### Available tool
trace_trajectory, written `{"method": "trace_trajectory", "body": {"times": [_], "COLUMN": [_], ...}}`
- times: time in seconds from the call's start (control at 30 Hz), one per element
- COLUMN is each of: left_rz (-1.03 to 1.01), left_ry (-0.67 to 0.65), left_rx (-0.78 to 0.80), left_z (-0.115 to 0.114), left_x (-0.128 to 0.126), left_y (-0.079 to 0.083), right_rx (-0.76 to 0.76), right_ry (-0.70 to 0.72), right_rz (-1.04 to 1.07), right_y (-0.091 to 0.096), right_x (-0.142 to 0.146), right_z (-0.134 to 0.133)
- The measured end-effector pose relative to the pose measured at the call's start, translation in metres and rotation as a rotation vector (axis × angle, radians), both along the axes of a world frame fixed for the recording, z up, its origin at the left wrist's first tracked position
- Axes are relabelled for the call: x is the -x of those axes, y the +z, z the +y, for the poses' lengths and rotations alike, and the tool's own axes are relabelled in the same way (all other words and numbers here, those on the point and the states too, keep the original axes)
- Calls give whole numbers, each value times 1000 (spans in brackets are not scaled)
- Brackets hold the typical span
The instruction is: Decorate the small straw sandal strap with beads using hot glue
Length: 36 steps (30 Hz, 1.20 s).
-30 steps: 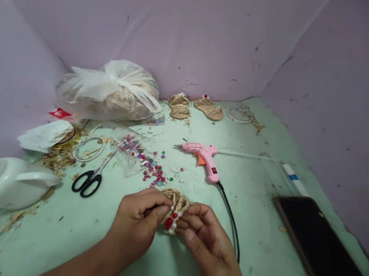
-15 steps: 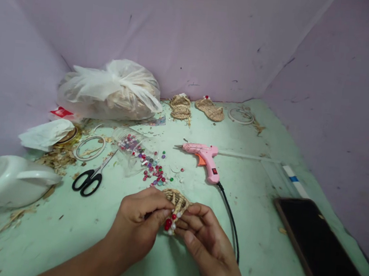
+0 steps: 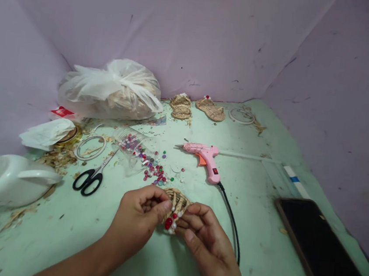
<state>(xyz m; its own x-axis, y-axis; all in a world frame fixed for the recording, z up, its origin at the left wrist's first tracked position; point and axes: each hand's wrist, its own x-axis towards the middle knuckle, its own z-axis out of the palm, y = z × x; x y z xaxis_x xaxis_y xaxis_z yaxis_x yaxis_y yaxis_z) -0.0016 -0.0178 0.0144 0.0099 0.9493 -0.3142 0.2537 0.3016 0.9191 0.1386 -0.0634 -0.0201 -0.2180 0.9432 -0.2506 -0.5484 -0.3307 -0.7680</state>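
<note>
From where I stand, the woven straw piece (image 3: 183, 198) is up in both hands over the near middle of the green surface (image 3: 144, 267). The left hand (image 3: 140, 216) pinches its left side between thumb and fingers; the right hand's (image 3: 208, 239) fingers curl around the right side, thumb standing off. I'd judge it light, springy and hardly slippery, best taken by the braided rim, since the red beads (image 3: 168, 223) and white ones might break loose. A pink glue gun (image 3: 206, 154) lies mid-surface, a dark phone (image 3: 320, 253) by the right edge, a white jug (image 3: 11, 183) toward the left edge. Two straw slippers (image 3: 210, 110) lie along the far edge, beneath a marked, pale purple wall (image 3: 215, 36).
</note>
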Motion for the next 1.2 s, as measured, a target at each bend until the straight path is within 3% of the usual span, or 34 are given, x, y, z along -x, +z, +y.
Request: {"method": "trace_trajectory", "body": {"times": [0.37,0.6,0.8,1.03,1.13,1.2], "left_rz": [-75,-110,83,131,82,53], "left_ry": [-3,-116,-213,-233,-107,35], "left_rx": [133,31,-77,-143,-227,-284], "left_z": [4,1,1,1,-2,-4], "left_x": [-2,6,3,9,15,17], "left_y": [1,2,-12,-28,-32,-34], "right_rx": [-8,72,232,277,194,32], "right_ry": [1,-77,-118,-9,-28,-130], "right_rz": [17,136,316,87,-186,-461], "right_y": [-2,0,3,7,23,36], "right_x": [2,1,-1,-29,-52,-68], "right_z": [0,0,-3,-21,-14,-1]}}
